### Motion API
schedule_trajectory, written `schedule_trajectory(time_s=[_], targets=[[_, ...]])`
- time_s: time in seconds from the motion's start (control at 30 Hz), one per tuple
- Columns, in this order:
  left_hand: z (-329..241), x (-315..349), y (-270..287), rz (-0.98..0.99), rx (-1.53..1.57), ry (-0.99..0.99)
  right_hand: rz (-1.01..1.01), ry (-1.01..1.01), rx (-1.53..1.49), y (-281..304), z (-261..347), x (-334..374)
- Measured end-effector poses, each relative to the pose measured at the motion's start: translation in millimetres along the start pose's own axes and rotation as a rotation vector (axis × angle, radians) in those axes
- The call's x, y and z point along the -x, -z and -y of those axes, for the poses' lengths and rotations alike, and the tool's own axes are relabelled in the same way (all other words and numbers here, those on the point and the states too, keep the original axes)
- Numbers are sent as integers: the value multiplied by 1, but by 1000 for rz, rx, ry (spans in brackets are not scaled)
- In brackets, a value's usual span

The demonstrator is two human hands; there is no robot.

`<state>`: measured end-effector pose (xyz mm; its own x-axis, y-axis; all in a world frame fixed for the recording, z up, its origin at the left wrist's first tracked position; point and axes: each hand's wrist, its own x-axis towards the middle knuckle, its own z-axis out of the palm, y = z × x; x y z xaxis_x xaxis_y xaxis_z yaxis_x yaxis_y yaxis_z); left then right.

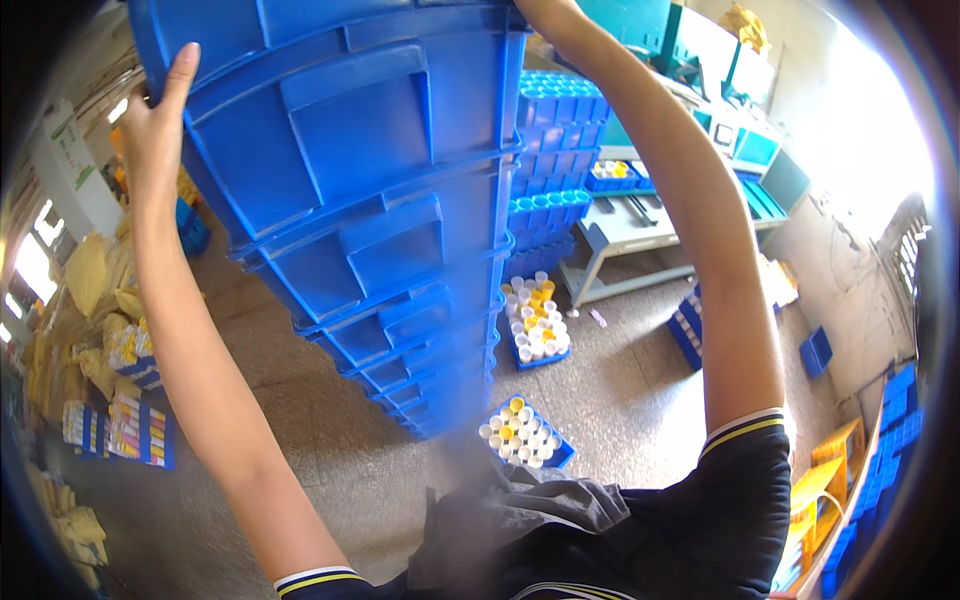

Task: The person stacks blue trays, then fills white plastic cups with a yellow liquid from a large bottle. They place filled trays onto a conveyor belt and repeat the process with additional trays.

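A tall stack of blue plastic crates (360, 130) rises right in front of me, narrowing toward the floor. Its uppermost crate (225, 30) is cut off by the upper edge of the picture. My left hand (158, 125) grips this crate's left corner, thumb pointing up along its side and the other fingers mostly hidden behind the edge. On the opposite side my right hand (545, 10) reaches to the crate's right edge. Only its wrist end shows, so its fingers cannot be seen.
Floor crates of white and yellow cups (535, 325) stand right of the stack, one (520, 435) near my body. More blue crates (555, 140) are stacked behind, beside a grey-and-teal machine (640, 230). Yellowish sacks (95, 275) and loaded crates (120, 430) lie left.
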<state>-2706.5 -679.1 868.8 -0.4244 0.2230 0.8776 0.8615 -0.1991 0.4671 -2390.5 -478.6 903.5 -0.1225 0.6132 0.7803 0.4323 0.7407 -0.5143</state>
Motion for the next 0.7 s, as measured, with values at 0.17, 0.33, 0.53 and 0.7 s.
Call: schedule_trajectory(time_s=[0.17, 0.33, 0.53, 0.7], targets=[[-10, 26, -3, -205, -105, -8, -63, 131, -71, 18, -8, 41], [-38, 194, -22, -784, 225, -437, -12, 325, 118, 47, -106, 220], [-103, 488, -122, 1061, 437, 39, 959, -646, 596, 131, -220, 605], [-192, 643, -132, 2469, 138, -654, 1021, -1425, 356, 309, -179, 812]])
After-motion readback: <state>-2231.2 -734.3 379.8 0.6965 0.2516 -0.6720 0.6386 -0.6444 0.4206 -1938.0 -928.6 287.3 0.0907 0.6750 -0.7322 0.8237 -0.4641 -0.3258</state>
